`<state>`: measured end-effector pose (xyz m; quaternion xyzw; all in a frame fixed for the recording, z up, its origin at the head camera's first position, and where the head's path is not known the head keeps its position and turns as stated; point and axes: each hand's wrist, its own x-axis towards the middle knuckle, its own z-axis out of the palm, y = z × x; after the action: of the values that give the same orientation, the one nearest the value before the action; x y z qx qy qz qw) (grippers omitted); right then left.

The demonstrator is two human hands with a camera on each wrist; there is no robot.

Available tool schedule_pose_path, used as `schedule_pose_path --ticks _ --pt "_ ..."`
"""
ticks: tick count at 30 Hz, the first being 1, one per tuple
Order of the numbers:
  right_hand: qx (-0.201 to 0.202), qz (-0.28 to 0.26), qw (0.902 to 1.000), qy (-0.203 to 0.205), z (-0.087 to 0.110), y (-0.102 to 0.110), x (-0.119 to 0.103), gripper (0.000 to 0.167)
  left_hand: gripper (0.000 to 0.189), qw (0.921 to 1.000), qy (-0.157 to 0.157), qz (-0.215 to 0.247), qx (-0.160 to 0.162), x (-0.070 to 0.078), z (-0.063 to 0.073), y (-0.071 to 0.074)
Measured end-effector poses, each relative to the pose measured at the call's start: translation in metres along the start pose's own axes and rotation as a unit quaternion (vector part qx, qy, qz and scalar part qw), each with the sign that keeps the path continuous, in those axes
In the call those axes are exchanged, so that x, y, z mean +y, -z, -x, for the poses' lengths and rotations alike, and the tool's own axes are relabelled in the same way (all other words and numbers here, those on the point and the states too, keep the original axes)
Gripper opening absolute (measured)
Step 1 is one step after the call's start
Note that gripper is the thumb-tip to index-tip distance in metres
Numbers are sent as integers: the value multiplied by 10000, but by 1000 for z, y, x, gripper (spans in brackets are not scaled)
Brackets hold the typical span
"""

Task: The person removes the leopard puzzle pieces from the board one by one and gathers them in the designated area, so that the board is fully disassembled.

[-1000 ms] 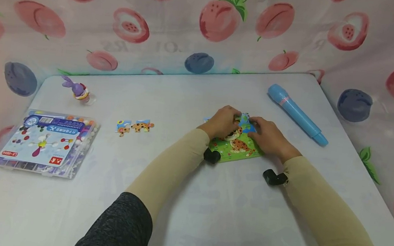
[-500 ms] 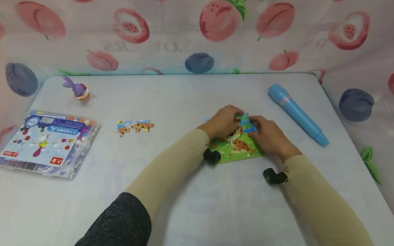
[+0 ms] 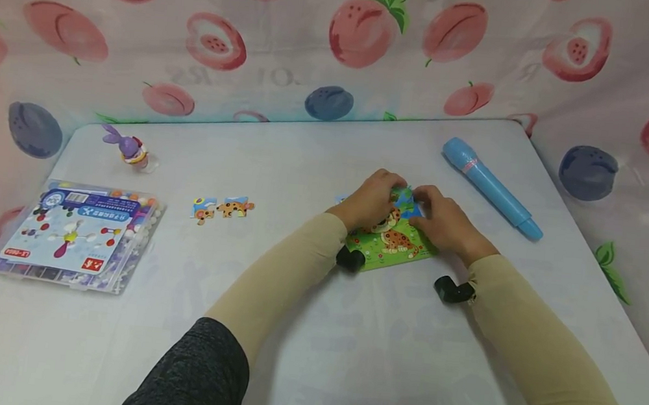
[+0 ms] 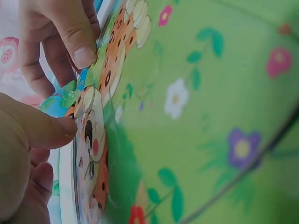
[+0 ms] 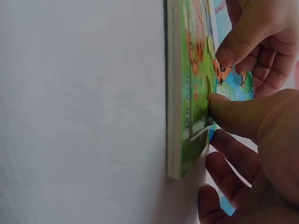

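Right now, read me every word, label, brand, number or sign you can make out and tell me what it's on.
White table cover: faint letters, seemingly "EVE"; the rest too faint.
Wall covering: pale letters, an "O" among them; the rest unclear.
Box label: characters, barcode and red-patch markings, all too small to read.
Puzzle board: lettering-like marks near its edge, too blurred.

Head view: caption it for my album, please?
Bare hands on a rectangular green cartoon puzzle, two orange spotted jigsaw pieces to its left.
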<state>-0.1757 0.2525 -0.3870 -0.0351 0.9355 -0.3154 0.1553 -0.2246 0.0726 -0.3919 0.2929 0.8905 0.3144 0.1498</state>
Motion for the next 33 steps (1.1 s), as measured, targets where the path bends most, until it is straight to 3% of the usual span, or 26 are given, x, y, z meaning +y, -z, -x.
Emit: schedule_pose_path --ticks 8,16,23,27,33 --pt "10 -25 10000 -27 0 0 1 51 44 9999 -67 135 -15 3 0 -1" --pt "81 -13 10000 52 0 -2 2 50 48 9997 -229 -111 -71 -5 -1 -2" --pt "121 1 9999 85 0 -3 3 51 49 9995 -108 -271 78 -8 1 -2" --pt "74 35 10000 41 1 -2 2 51 48 9994 -133 -270 180 -10 2 2" --pt "-6 113 9999 -6 2 -1 -1 51 52 9985 -197 -516 56 -12 10 16"
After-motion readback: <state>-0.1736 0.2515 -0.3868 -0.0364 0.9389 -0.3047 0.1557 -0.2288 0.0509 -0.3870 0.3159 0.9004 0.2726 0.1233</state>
